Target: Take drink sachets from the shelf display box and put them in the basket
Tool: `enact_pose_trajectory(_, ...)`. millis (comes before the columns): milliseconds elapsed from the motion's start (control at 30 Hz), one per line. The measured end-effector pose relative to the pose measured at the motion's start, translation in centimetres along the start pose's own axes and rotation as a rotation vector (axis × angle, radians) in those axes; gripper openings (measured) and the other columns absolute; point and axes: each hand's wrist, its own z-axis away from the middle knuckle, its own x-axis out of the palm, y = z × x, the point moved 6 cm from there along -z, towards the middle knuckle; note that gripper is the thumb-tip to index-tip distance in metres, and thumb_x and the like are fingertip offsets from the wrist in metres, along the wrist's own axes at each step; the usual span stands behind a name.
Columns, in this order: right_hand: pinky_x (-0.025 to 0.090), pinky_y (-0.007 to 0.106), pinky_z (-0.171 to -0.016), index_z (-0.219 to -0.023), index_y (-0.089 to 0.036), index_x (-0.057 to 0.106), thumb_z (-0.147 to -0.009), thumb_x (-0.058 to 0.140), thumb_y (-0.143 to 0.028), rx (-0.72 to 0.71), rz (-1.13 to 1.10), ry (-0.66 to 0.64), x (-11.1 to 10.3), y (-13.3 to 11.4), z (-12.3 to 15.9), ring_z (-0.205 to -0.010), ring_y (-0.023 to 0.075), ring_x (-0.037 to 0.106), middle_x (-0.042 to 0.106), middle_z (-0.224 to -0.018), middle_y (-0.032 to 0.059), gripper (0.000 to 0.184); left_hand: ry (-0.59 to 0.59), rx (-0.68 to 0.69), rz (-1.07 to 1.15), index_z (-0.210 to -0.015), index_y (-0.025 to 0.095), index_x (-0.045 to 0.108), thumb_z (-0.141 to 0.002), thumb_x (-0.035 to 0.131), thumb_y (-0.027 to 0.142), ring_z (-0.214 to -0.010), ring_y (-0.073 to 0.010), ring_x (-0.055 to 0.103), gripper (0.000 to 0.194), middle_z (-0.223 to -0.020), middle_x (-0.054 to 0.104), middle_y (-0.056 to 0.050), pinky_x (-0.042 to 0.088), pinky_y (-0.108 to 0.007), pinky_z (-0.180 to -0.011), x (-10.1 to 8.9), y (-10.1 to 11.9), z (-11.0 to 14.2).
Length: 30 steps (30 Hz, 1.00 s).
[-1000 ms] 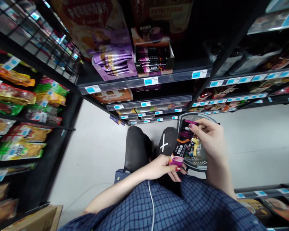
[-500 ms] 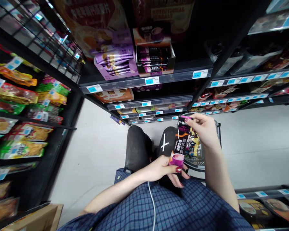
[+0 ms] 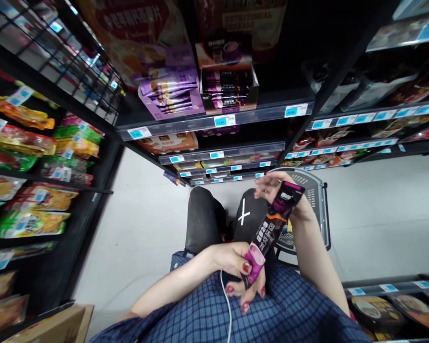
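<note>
Black shelving fills the far side; right of the knees stands a grey shopping basket. The left hand pinches the near end of a black-and-purple drink sachet, slanting far-right; the right hand spreads loosely behind its far end, contact unclear.

Place: a grocery shop
Shelf edge: blue-and-white price tags in a row
Side rack: bright packaged snacks
Display carton: stacked sachets
</note>
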Motion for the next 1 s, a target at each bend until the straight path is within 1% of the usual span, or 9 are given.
enact_pose_trajectory(100,0.051,0.035,-0.071,-0.080,-0.027,0.065,-0.068,0.073,-0.046,-0.126,-0.085,-0.009,0.7,-0.1,-0.1,-0.061,0.0148,0.062,0.064,-0.066,-0.0026,0.024,-0.057,0.076,0.067,-0.086,0.008,0.065,-0.072,0.066,0.046,-0.030,-0.0145,0.052,0.041,-0.053,0.065,-0.011,0.035,-0.020,-0.028,-0.2,0.3,-0.1)
enact_pose_trajectory(167,0.049,0.030,-0.061,-0.066,-0.024,0.062,-0.066,0.076,-0.043,-0.148,-0.035,0.074,0.4,-0.6,-0.1,-0.047,0.0112,0.053,0.056,-0.050,-0.0060,0.024,0.036,0.177,0.033,-0.094,0.008,0.063,-0.069,0.069,0.046,-0.040,-0.0154,0.058,0.046,-0.057,0.065,-0.009,0.043,-0.021,-0.035,-0.6,0.8,-0.4)
enact_pose_trajectory(267,0.045,0.024,-0.053,-0.067,-0.022,0.064,-0.063,0.080,-0.034,-0.087,0.198,0.318,-1.0,-1.6,0.2,-0.050,0.0101,0.053,0.059,-0.056,-0.0049,0.020,0.293,0.275,-0.137,-0.105,0.008,0.060,-0.063,0.077,0.042,-0.054,-0.0124,0.060,0.056,-0.073,0.064,-0.006,0.049,-0.020,-0.043,-1.5,1.6,-0.5)
enact_pose_trajectory(333,0.046,0.024,-0.056,-0.072,-0.020,0.068,-0.063,0.080,-0.028,-0.051,0.359,0.425,-1.6,-2.4,0.6,-0.060,0.0116,0.058,0.064,-0.066,-0.0025,0.017,0.431,0.285,-0.223,-0.109,0.009,0.059,-0.070,0.072,0.040,-0.060,-0.0113,0.060,0.052,-0.078,0.062,-0.007,0.049,-0.019,-0.043,-1.9,1.8,-0.4)
enact_pose_trajectory(400,0.048,0.025,-0.060,-0.075,-0.019,0.069,-0.063,0.079,-0.026,-0.022,0.452,0.461,-1.6,-2.8,0.8,-0.064,0.0126,0.060,0.067,-0.071,-0.0011,0.017,0.497,0.250,-0.257,-0.111,0.008,0.058,-0.079,0.062,0.043,-0.060,-0.0124,0.062,0.047,-0.081,0.063,-0.009,0.049,-0.019,-0.041,-2.2,1.6,-0.3)
enact_pose_trajectory(500,0.048,0.025,-0.057,-0.074,-0.018,0.069,-0.065,0.077,-0.027,0.036,0.499,0.497,-1.6,-2.9,1.1,-0.060,0.0116,0.058,0.066,-0.070,-0.0011,0.015,0.484,0.196,-0.245,-0.113,0.008,0.057,-0.082,0.058,0.044,-0.054,-0.0129,0.062,0.047,-0.083,0.064,-0.011,0.047,-0.020,-0.037,-2.2,1.3,-0.3)
enact_pose_trajectory(700,0.046,0.023,-0.057,-0.069,-0.017,0.067,-0.066,0.076,-0.025,0.072,0.484,0.516,-1.5,-2.9,1.1,-0.058,0.0097,0.055,0.065,-0.067,-0.0020,0.012,0.433,0.173,-0.217,-0.111,0.007,0.058,-0.081,0.058,0.046,-0.050,-0.0138,0.063,0.049,-0.086,0.067,-0.014,0.054,-0.027,-0.043,-1.8,1.3,-0.5)
enact_pose_trajectory(833,0.046,0.024,-0.060,-0.072,-0.019,0.068,-0.066,0.076,-0.027,0.051,0.433,0.481,-1.6,-2.8,1.0,-0.062,0.0105,0.056,0.064,-0.070,-0.0015,0.014,0.417,0.186,-0.223,-0.112,0.006,0.058,-0.082,0.057,0.045,-0.050,-0.0124,0.061,0.048,-0.084,0.067,-0.014,0.050,-0.023,-0.040,-1.8,1.3,-0.4)
enact_pose_trajectory(1000,0.047,0.026,-0.061,-0.072,-0.021,0.061,-0.069,0.073,-0.043,-0.010,0.271,0.391,-1.3,-2.3,0.8,-0.062,0.0127,0.053,0.056,-0.065,-0.0019,0.025,0.300,0.299,-0.140,-0.111,0.005,0.059,-0.066,0.067,0.059,-0.053,-0.0139,0.062,0.070,-0.072,0.063,-0.008,0.049,-0.021,-0.038,-1.3,1.5,-0.2)
